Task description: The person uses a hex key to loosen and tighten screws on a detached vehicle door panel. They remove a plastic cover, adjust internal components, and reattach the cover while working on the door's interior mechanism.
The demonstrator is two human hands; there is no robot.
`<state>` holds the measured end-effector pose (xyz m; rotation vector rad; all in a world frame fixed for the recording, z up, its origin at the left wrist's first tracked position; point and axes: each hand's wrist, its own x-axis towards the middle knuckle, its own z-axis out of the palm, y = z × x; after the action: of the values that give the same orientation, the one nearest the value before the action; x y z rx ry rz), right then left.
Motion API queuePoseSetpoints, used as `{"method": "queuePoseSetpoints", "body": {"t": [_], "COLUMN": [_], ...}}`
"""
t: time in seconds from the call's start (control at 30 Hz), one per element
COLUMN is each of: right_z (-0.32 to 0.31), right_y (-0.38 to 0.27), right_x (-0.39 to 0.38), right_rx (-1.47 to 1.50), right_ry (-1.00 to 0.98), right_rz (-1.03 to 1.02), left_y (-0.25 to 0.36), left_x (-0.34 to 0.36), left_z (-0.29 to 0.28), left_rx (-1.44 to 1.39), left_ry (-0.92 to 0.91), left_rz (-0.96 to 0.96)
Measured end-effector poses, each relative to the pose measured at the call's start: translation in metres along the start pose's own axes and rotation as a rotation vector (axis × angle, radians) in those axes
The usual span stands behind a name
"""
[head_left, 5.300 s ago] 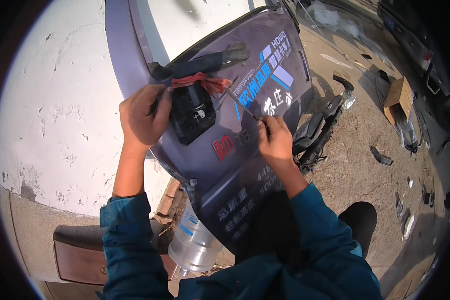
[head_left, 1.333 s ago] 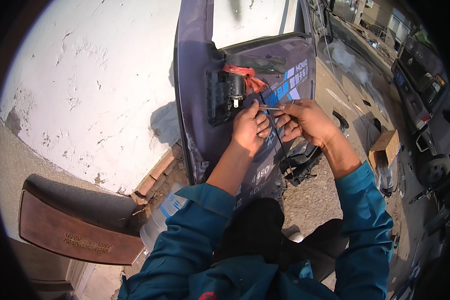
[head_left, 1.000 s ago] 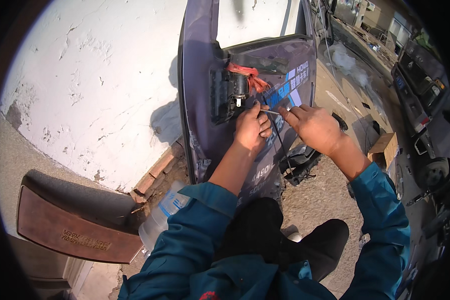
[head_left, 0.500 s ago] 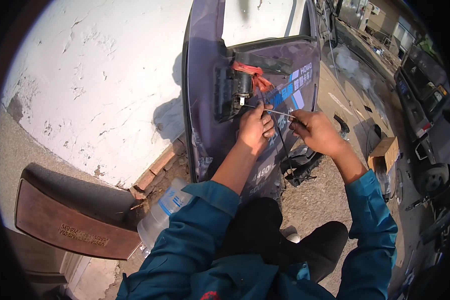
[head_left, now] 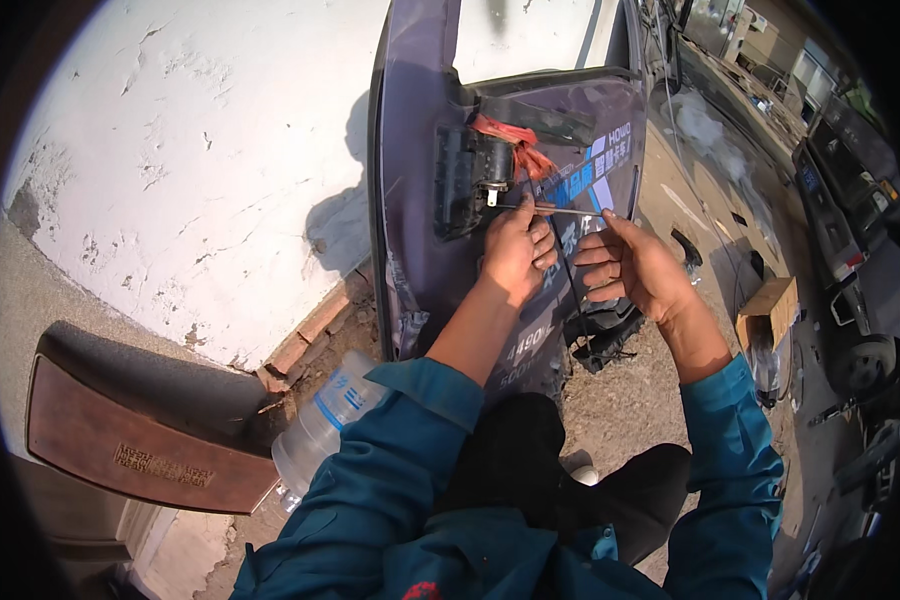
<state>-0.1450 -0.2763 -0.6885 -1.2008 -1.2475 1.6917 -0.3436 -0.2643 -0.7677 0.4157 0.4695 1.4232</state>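
My left hand (head_left: 516, 254) is closed, with thumb and fingers pinching a thin metal rod (head_left: 574, 211). Just beyond those fingertips sits a black cylindrical part (head_left: 495, 160) with a small white tab at its lower end. It lies against the grey-purple vehicle door (head_left: 410, 210), beside a ribbed black housing (head_left: 456, 170). A red cloth or plastic strip (head_left: 530, 160) hangs over the cylinder's far side. My right hand (head_left: 642, 265) is at the rod's right end, its fingers stretched apart; the tip of one digit touches or nearly touches the rod. A dark cable (head_left: 568, 275) runs down past my left hand.
A peeling white wall (head_left: 210, 150) stands behind the door. On the left are a large clear water bottle (head_left: 315, 425) and a brown curved panel (head_left: 120, 440). To the right lie an open cardboard box (head_left: 768, 308), black parts (head_left: 610, 335) and a dark vehicle (head_left: 850, 250).
My right hand has loosened from its closed pinch on the rod, its fingers now spread. My left hand keeps its hold on the rod.
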Motion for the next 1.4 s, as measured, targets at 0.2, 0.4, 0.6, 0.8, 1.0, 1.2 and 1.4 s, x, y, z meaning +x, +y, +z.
{"method": "queuePoseSetpoints", "body": {"t": [0.2, 0.4, 0.6, 0.8, 1.0, 1.2, 1.4], "right_z": [0.004, 0.002, 0.006, -0.007, -0.001, -0.012, -0.006], "right_y": [-0.003, -0.016, -0.023, -0.010, -0.009, 0.008, -0.005], "right_x": [0.016, 0.015, -0.006, -0.012, -0.019, 0.001, 0.006], "right_rx": [0.082, 0.032, -1.453, -1.539, -0.308, -0.657, -1.807], "right_ry": [-0.024, -0.085, -0.055, 0.004, -0.158, -0.157, 0.280], "right_rz": [-0.047, -0.042, -0.922, -0.922, -0.084, -0.289, -1.365], "left_y": [0.000, -0.001, 0.002, 0.009, 0.009, 0.007, 0.017], "left_x": [0.004, 0.004, -0.006, 0.000, 0.000, 0.002, 0.005], "left_z": [-0.005, -0.009, -0.005, -0.008, -0.011, -0.013, -0.014], "left_rx": [-0.029, -0.050, 0.010, 0.070, 0.076, 0.138, 0.074], "left_ry": [-0.041, -0.048, 0.022, 0.038, 0.021, -0.013, -0.027], "left_rz": [-0.006, -0.009, -0.025, -0.033, -0.015, -0.009, -0.029]}}
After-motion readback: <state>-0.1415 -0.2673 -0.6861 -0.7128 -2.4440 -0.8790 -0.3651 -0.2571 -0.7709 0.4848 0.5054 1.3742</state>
